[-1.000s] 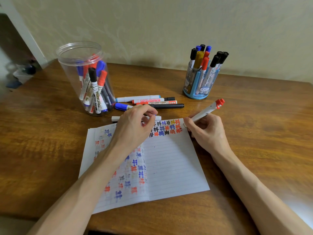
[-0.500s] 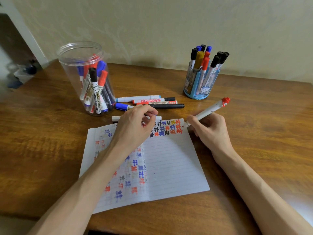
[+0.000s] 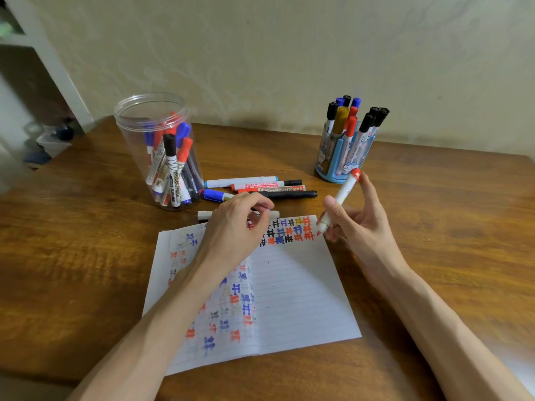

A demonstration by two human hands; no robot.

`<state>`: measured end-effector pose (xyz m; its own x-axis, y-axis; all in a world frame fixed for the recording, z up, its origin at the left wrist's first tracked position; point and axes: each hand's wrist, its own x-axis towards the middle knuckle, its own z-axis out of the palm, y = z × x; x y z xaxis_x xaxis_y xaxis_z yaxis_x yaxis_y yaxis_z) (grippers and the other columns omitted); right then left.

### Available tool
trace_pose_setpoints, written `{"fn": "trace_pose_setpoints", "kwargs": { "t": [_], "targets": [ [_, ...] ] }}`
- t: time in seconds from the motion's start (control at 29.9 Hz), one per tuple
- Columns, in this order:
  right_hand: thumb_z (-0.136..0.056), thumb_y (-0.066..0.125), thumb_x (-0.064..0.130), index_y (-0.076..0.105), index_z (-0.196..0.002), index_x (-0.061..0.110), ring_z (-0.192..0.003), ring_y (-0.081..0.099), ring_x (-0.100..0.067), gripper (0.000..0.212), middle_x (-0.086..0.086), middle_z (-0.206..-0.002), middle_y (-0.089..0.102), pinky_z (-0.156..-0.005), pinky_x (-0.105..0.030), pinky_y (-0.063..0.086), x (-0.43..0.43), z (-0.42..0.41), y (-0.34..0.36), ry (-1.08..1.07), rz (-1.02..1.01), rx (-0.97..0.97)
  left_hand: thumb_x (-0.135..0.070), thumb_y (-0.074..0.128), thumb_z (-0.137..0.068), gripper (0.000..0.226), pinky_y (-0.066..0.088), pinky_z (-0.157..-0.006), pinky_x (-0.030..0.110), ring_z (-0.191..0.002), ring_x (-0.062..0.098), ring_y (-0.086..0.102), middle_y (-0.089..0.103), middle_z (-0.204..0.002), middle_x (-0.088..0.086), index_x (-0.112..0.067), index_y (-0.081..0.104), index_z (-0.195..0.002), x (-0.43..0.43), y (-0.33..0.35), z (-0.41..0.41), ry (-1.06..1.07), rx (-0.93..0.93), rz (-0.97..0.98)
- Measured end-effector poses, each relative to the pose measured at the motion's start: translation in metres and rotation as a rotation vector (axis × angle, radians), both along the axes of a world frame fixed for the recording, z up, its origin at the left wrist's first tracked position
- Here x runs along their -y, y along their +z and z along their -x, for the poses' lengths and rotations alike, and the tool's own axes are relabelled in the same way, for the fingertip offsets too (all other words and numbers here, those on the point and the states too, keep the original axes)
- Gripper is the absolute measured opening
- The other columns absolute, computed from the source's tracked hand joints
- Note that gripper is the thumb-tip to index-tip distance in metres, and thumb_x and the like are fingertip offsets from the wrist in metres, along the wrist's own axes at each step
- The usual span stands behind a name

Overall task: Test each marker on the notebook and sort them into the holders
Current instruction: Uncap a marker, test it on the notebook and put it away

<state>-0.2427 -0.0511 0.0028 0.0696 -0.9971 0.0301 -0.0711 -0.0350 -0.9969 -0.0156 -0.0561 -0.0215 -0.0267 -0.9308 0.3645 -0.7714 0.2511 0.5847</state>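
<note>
**A:** Clear jar (image 3: 150,157) on the left, loose markers (image 3: 260,187) lying beside it. What's the left hand (image 3: 231,230) doing?

**B:** It rests on the notebook's (image 3: 292,299) top edge, fingers curled, pinching what looks like the red cap (image 3: 250,226) — and it pins the page.

**A:** And the red marker (image 3: 341,196)?

**B:** The right hand (image 3: 357,224) grips it, forefinger lifted. Its tip is just off the top right corner, beside the last red character.

**A:** So, cap it?

**B:** I'd say so. Line cap and tip up squarely and press until seated. Then judge the stroke — jar or blue holder (image 3: 333,169).
</note>
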Motion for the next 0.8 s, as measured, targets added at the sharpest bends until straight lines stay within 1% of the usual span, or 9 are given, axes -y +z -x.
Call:
{"fn": "trace_pose_setpoints", "kwargs": {
  "t": [0.03,0.07,0.13,0.2,0.33,0.57,0.67,0.74,0.8],
  "targets": [
    [-0.089,0.072,0.041,0.009,-0.165,0.040,-0.071,0.071,-0.022,0.099,-0.013,-0.088,0.079,-0.074,-0.037,0.063,-0.001,0.000,0.001,0.012,0.002,-0.030,-0.025,0.065,-0.099,0.014,0.048,-0.070,0.009,-0.088,-0.001,0.065,0.068,-0.104,-0.015,-0.028,0.069,-0.112,0.000,0.000,0.000,-0.002,-0.001,0.002],
    [-0.087,0.073,0.041,0.007,-0.165,0.043,-0.072,0.073,-0.025,0.101,-0.013,-0.088,0.079,-0.073,-0.038,0.064,-0.001,0.000,0.002,0.027,0.012,-0.062,-0.024,0.065,-0.099,0.014,0.048,-0.070,0.009,-0.089,-0.001,0.065,0.068,-0.104,-0.015,-0.027,0.069,-0.112,0.000,0.000,0.000,-0.004,-0.003,0.003],
    [-0.085,0.074,0.042,0.011,-0.162,0.046,-0.075,0.076,-0.032,0.100,-0.014,-0.089,0.079,-0.072,-0.044,0.065,-0.002,-0.001,0.003,0.055,0.042,-0.102,-0.024,0.065,-0.099,0.015,0.048,-0.071,0.009,-0.089,0.000,0.065,0.068,-0.104,-0.016,-0.027,0.069,-0.113,-0.001,0.000,0.000,-0.002,0.001,-0.003],
    [-0.088,0.075,0.039,0.016,-0.160,0.046,-0.075,0.076,-0.034,0.094,-0.014,-0.089,0.080,-0.071,-0.048,0.065,-0.001,-0.002,0.002,0.068,0.050,-0.100,-0.025,0.065,-0.099,0.015,0.048,-0.071,0.008,-0.090,-0.001,0.065,0.067,-0.104,-0.016,-0.027,0.068,-0.113,-0.001,0.000,0.000,0.000,0.005,-0.003],
    [-0.093,0.075,0.033,0.019,-0.156,0.045,-0.072,0.076,-0.032,0.084,-0.014,-0.088,0.080,-0.068,-0.046,0.065,0.000,-0.002,-0.002,0.067,0.067,-0.131,-0.025,0.065,-0.099,0.015,0.053,-0.071,0.012,-0.088,-0.002,0.065,0.066,-0.103,-0.018,-0.028,0.068,-0.113,-0.001,0.002,0.001,0.002,0.000,-0.015],
    [-0.091,0.075,0.033,0.023,-0.151,0.040,-0.069,0.076,-0.034,0.080,-0.015,-0.086,0.080,-0.067,-0.046,0.064,-0.001,-0.002,-0.003,0.084,0.068,-0.124,-0.025,0.066,-0.098,0.016,0.053,-0.071,0.012,-0.091,0.000,0.065,0.070,-0.107,-0.013,-0.027,0.068,-0.114,-0.002,0.003,0.001,0.007,0.005,-0.021],
    [-0.093,0.074,0.030,0.017,-0.158,0.043,-0.068,0.076,-0.031,0.088,-0.012,-0.084,0.080,-0.064,-0.040,0.064,-0.001,-0.003,-0.005,0.115,0.094,-0.142,-0.026,0.066,-0.098,0.016,0.053,-0.071,0.012,-0.091,-0.001,0.065,0.070,-0.107,-0.013,-0.027,0.069,-0.114,-0.004,0.004,0.001,-0.007,-0.008,-0.017],
    [-0.093,0.076,0.024,0.004,-0.162,0.046,-0.063,0.074,-0.032,0.102,-0.013,-0.081,0.079,-0.060,-0.042,0.064,-0.001,-0.005,-0.006,0.160,0.130,-0.143,-0.030,0.065,-0.099,0.015,0.057,-0.071,0.016,-0.092,-0.002,0.067,0.070,-0.106,-0.015,-0.028,0.069,-0.113,-0.005,0.006,0.002,-0.055,-0.049,-0.015],
    [-0.093,0.077,0.020,-0.006,-0.163,0.049,-0.058,0.070,-0.034,0.112,-0.013,-0.078,0.078,-0.055,-0.042,0.062,-0.002,-0.008,-0.006,0.224,0.180,-0.160,-0.034,0.061,-0.101,0.021,0.057,-0.073,0.017,-0.096,-0.003,0.067,0.071,-0.108,-0.014,-0.027,0.069,-0.119,-0.008,0.011,0.005,-0.138,-0.142,-0.038]
  ]
}}
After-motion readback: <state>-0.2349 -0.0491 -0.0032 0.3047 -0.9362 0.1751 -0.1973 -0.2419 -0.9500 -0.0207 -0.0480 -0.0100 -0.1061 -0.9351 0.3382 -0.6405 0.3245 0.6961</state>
